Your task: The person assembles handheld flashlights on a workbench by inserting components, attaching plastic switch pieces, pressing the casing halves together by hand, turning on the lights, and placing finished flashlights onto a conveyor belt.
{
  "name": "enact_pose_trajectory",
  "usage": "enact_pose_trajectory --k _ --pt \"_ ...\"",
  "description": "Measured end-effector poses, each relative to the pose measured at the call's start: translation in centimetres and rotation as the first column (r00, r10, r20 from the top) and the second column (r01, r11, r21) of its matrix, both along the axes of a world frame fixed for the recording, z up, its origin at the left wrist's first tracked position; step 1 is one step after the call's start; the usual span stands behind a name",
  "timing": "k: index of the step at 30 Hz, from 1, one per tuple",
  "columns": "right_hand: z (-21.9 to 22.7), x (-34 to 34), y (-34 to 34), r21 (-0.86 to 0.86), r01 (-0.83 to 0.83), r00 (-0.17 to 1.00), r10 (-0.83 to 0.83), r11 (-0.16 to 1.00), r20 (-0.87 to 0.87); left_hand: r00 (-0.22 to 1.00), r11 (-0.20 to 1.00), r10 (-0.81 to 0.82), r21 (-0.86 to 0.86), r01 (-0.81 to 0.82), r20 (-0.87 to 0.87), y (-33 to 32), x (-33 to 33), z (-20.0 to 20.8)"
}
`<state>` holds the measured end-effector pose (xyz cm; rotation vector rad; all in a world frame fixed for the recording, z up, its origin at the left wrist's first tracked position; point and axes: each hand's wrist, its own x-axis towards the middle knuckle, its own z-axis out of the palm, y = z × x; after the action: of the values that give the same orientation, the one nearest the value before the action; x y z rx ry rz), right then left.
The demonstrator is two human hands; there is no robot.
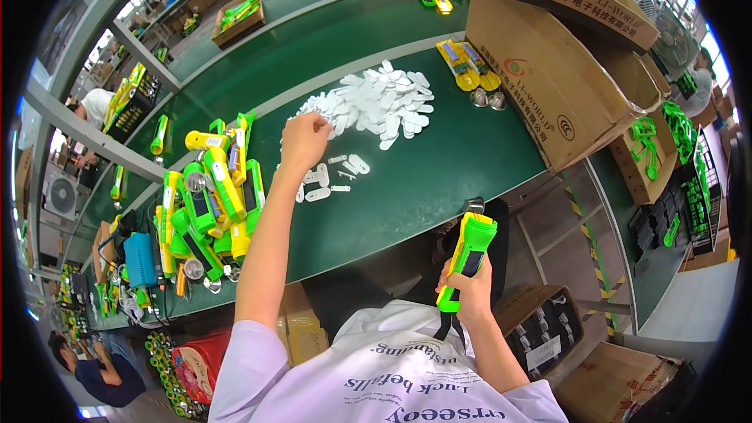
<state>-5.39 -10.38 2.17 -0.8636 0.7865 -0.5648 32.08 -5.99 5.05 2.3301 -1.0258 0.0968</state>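
Observation:
My right hand (471, 288) is wrapped round a green and yellow flashlight (468, 247), held upright in front of my body off the table's near edge. A silvery reflector cup (475, 205) shows at its upper end. Stretched out over the green table, my left hand (305, 143) has its fingers pinched together at the near left side of a heap of white oval plastic pieces (384, 106). What lies between those fingertips, if anything, is hidden. Just nearer than this hand lie a few loose white pieces (317, 180) of differing shapes.
Many green and yellow flashlights (207, 204) are piled at the left. Large cardboard boxes (533, 70) stand at the back right, beside yellow flashlight shells (468, 65) with loose reflector cups (487, 99). A green conveyor belt (329, 39) runs behind. A metal post frame (94, 137) rises at left.

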Motion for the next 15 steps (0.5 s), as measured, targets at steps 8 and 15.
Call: enact_pose_trajectory --k 8,15 --pt "1.2 -0.7 0.4 0.008 0.027 0.999 -0.027 1.0 0.047 0.997 0.987 0.013 0.161 -0.026 0.081 -4.7 1.3 -3.3" --pt "1.0 -1.6 -0.2 0.074 0.0 1.0 -0.002 0.997 0.03 0.967 0.997 -0.044 0.043 0.057 -0.25 -3.3 -2.3 1.0"
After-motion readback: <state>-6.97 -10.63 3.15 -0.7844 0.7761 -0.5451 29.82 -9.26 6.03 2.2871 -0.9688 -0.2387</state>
